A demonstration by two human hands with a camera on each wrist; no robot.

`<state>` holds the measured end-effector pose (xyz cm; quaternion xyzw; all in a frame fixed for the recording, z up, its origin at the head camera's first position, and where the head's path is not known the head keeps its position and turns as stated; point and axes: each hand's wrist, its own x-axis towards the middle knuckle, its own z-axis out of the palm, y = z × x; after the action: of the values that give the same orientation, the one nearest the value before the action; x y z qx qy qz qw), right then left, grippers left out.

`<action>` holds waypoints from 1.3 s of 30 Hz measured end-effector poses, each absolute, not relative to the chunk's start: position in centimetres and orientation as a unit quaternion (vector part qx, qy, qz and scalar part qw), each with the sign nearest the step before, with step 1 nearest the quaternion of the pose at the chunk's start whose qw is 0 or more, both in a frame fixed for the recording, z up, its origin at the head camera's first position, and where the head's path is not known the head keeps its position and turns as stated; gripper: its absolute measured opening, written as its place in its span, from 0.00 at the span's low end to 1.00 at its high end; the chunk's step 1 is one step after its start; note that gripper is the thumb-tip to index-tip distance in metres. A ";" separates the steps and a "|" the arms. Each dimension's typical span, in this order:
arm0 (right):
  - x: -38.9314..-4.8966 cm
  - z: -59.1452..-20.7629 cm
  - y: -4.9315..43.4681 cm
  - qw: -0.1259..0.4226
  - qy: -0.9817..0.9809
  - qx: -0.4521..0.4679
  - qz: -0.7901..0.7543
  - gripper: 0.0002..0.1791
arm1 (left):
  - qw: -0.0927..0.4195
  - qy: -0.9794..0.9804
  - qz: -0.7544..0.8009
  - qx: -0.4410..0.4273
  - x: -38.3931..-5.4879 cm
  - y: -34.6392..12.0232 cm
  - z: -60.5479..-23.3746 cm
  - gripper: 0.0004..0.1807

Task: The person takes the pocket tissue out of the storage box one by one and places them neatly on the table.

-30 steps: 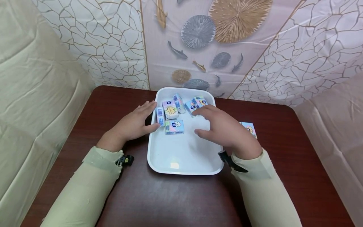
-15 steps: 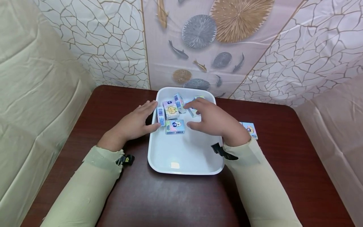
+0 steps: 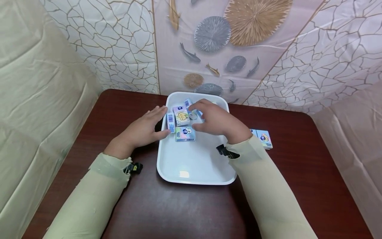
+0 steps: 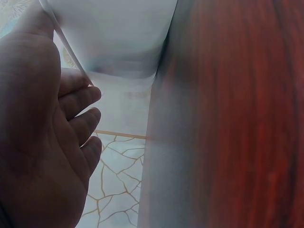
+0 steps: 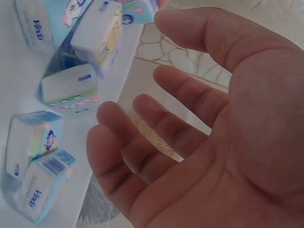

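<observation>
A white tray (image 3: pixel 197 169) holds several small tissue packs marked Vinda. My left hand (image 3: pixel 143 129) is at the tray's left rim, fingers extended and thumb over the edge beside an on-edge pack (image 3: pixel 171 122). Next to that pack lie a purple pack with a yellow dog (image 3: pixel 181 116) and a blue pack (image 3: pixel 185 133). My right hand (image 3: pixel 216 119) hovers over the tray's upper right, fingers loosely bent, hiding the packs beneath. In the right wrist view nothing is between its fingers; a pack (image 5: pixel 69 88) lies just beyond the fingertips.
On the dark wooden table (image 3: pixel 176 212), right of the tray, are more tissue packs (image 3: pixel 264 138), partly behind my right sleeve. A patterned cloth (image 3: pixel 125 49) hangs behind the table, and pale fabric (image 3: pixel 38 99) flanks it on both sides.
My right hand has moved left and slightly up across the tray, from the right-hand packs toward the middle ones. The left hand stays in place, and the packs look unmoved.
</observation>
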<state>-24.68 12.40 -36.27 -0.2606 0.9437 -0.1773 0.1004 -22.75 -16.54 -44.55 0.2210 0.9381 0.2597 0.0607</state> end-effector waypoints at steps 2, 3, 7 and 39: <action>-25.0 -36.5 12.1 0.105 0.943 -0.259 -0.179 0.34 | 0.062 0.938 0.260 0.221 -22.8 -16.5 -44.6 0.53; -25.2 -36.6 12.0 0.107 0.943 -0.258 -0.178 0.35 | 0.063 0.938 0.261 0.221 -22.8 -16.5 -44.6 0.53; -25.9 -36.9 11.6 0.110 0.943 -0.262 -0.175 0.36 | 0.066 0.937 0.262 0.222 -22.8 -16.4 -44.5 0.53; -28.9 -39.9 9.9 0.146 0.950 -0.227 -0.159 0.49 | 0.058 0.936 0.264 0.225 -22.7 -16.6 -44.4 0.52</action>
<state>-28.90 9.90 -39.88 -0.2275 0.9496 -0.1593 0.1456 -22.69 -16.59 -44.42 0.2248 0.9362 0.2640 0.0581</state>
